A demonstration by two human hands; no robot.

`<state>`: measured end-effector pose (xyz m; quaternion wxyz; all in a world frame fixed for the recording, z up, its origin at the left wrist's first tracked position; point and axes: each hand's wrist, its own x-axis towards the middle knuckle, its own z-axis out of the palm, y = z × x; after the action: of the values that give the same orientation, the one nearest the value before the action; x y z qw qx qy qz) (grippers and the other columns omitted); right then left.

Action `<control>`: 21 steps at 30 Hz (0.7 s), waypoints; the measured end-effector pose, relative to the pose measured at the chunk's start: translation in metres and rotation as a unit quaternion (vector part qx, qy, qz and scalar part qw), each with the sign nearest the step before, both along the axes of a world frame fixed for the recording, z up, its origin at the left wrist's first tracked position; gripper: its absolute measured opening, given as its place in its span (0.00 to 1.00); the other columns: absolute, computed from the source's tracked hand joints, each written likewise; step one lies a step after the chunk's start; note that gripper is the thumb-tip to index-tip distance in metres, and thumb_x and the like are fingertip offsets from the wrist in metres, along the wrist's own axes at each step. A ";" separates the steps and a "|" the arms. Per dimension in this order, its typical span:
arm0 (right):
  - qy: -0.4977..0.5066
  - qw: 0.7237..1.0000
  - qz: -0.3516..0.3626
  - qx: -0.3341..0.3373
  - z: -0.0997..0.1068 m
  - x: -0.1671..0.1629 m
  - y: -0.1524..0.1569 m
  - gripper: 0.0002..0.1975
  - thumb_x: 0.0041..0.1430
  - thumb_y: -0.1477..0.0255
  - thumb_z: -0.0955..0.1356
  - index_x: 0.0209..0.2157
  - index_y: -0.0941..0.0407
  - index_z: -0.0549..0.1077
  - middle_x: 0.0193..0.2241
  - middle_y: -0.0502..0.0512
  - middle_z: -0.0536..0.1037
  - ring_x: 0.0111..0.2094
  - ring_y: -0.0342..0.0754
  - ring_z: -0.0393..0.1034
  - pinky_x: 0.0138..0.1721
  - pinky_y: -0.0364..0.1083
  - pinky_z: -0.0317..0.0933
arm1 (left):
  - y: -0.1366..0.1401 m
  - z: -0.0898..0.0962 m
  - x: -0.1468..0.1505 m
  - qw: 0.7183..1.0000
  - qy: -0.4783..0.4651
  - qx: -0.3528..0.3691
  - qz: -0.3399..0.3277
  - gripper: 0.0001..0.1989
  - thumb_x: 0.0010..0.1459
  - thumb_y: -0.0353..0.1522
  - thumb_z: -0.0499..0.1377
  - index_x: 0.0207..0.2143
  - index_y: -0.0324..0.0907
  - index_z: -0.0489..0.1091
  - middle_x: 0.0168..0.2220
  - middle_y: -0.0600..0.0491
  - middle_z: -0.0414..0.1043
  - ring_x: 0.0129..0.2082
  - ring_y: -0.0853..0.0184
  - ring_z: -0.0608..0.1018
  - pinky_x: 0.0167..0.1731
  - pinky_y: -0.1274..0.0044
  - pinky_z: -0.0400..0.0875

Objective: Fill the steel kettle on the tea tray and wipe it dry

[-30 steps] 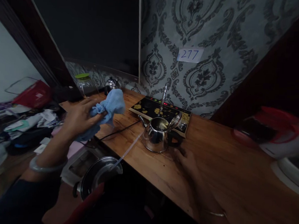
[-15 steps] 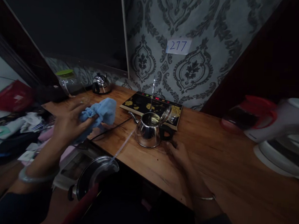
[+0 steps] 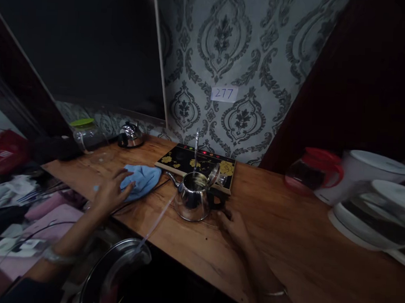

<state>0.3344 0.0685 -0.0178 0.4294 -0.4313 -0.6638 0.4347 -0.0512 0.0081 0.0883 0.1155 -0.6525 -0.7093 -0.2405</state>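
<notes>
A blue cloth [image 3: 143, 180] lies crumpled on the wooden counter. My left hand [image 3: 110, 194] is at its left edge, fingers apart and lifted, the fingertips overlapping the cloth. Right of it stands a shiny metal teapot [image 3: 191, 205] with its lid tipped up and its spout to the left. My right hand [image 3: 234, 225] rests on the counter just below the pot's black handle [image 3: 216, 201], thumb and finger spread, not wrapped round it. Behind the pot, a metal spout [image 3: 196, 149] rises from a black induction plate [image 3: 185, 157] with gold flowers.
A clear hose [image 3: 156, 223] runs from beside the teapot to a pot [image 3: 98, 263] below the counter edge. Back left are a metal kettle [image 3: 131, 135] and a green-lidded jar [image 3: 89, 139]. At right stand a red-lidded jug [image 3: 313, 171] and white appliances [image 3: 365, 219].
My left hand has lowered the blue cloth onto the counter and its fingers have come apart. The view has tilted up slightly. My right hand stays beside the teapot.
</notes>
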 end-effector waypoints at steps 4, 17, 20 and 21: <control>0.020 1.000 0.001 -0.002 -0.001 -0.002 0.001 0.15 0.52 0.65 0.65 0.39 0.58 0.76 0.38 0.57 0.81 0.41 0.56 0.75 0.43 0.53 0.67 | -0.005 -0.034 0.020 0.996 -0.022 -0.056 -0.070 0.15 0.59 0.38 0.46 0.33 0.42 0.70 0.36 0.49 0.72 0.36 0.65 0.75 0.39 0.74 0.69; 0.008 1.000 -0.002 0.010 -0.001 -0.002 0.001 0.17 0.53 0.63 0.65 0.41 0.56 0.76 0.41 0.58 0.81 0.44 0.57 0.74 0.46 0.54 0.66 | -0.009 -0.077 0.036 0.989 0.022 -0.140 -0.050 0.15 0.60 0.37 0.45 0.27 0.43 0.66 0.27 0.51 0.74 0.27 0.64 0.75 0.29 0.75 0.63; 0.010 1.000 0.004 0.009 -0.003 -0.003 0.002 0.18 0.54 0.64 0.65 0.43 0.57 0.75 0.43 0.59 0.80 0.44 0.57 0.74 0.47 0.54 0.66 | -0.009 -0.080 0.036 0.988 0.033 -0.144 -0.044 0.15 0.60 0.37 0.45 0.28 0.43 0.67 0.28 0.51 0.75 0.28 0.64 0.76 0.30 0.75 0.62; 0.011 1.000 0.003 0.009 -0.005 -0.003 0.002 0.17 0.54 0.64 0.65 0.43 0.57 0.75 0.42 0.59 0.80 0.44 0.57 0.74 0.47 0.54 0.66 | -0.009 -0.080 0.036 0.988 0.033 -0.146 -0.039 0.15 0.60 0.38 0.45 0.28 0.43 0.67 0.28 0.51 0.75 0.28 0.65 0.76 0.30 0.76 0.62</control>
<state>0.3318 0.0710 -0.0228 0.4387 -0.4208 -0.6644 0.4349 -0.0151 -0.0012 0.0080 0.0329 -0.6973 -0.7065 -0.1166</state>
